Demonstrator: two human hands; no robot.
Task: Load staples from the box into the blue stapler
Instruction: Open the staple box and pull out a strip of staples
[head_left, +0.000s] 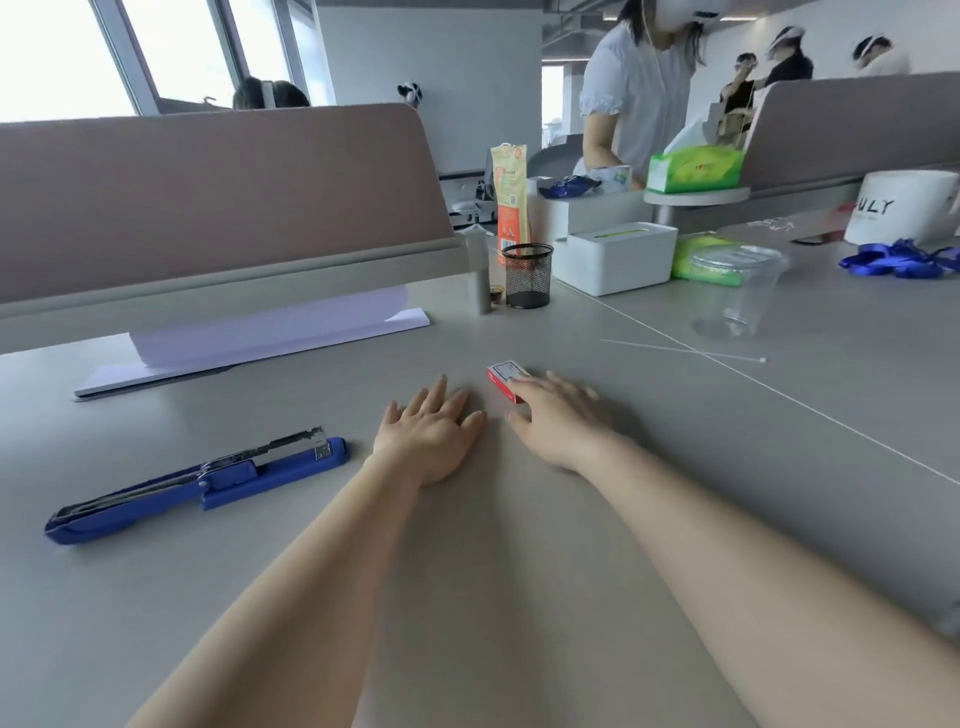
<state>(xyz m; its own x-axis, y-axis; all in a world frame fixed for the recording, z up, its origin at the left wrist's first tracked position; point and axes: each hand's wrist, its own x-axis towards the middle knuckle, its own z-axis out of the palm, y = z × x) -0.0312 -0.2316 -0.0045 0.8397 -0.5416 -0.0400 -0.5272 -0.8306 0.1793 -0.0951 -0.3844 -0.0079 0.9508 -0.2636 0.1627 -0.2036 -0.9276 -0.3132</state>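
The blue stapler (197, 480) lies on the grey table at the left, swung fully open so its metal staple channel faces up. A small red staple box (505, 381) sits near the table's middle. My left hand (431, 434) rests flat on the table, fingers spread, holding nothing, to the right of the stapler. My right hand (558, 418) lies palm down with its fingertips touching the near end of the staple box; it does not grip the box.
A white paper stack (249, 348) lies under the desk divider (208, 192). A black mesh pen cup (527, 275), white tissue box (615, 257) and clear plastic cup (735, 291) stand behind. A thin white stick (685, 352) lies at right. Other people sit beyond.
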